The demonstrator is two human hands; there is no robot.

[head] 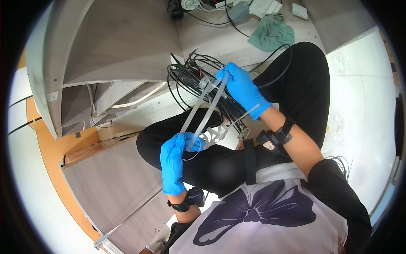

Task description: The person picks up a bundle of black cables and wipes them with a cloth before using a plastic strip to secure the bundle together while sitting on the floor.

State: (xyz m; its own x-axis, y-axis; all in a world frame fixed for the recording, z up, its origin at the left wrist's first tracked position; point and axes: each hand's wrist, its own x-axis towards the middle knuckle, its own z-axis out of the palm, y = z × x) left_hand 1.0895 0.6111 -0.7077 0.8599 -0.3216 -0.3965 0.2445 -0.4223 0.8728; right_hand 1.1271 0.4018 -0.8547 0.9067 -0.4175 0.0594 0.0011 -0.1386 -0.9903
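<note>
A bundle of black cables (190, 74) with a few bared coloured wire ends lies across my lap. My right hand (242, 89), in a blue nitrile glove, pinches the upper end of a translucent plastic strap (211, 109) over the bundle's right side. My left hand (179, 158), gloved the same way, grips the strap's lower end above my thigh. The strap runs between both hands in two nearly parallel lengths. Clear plastic pieces (217, 133) and a thin pale tie (244, 114) hang below the bundle. Part of the cables is hidden behind my right hand.
A green cloth (272, 33), a white square plate (299, 11), a grey box (238, 12) and loose cables lie on the wood-look board ahead. An open cabinet compartment (76, 108) stands at the left, with a wood-look panel (117, 177) below it. A black cable (290, 63) loops beside my right knee.
</note>
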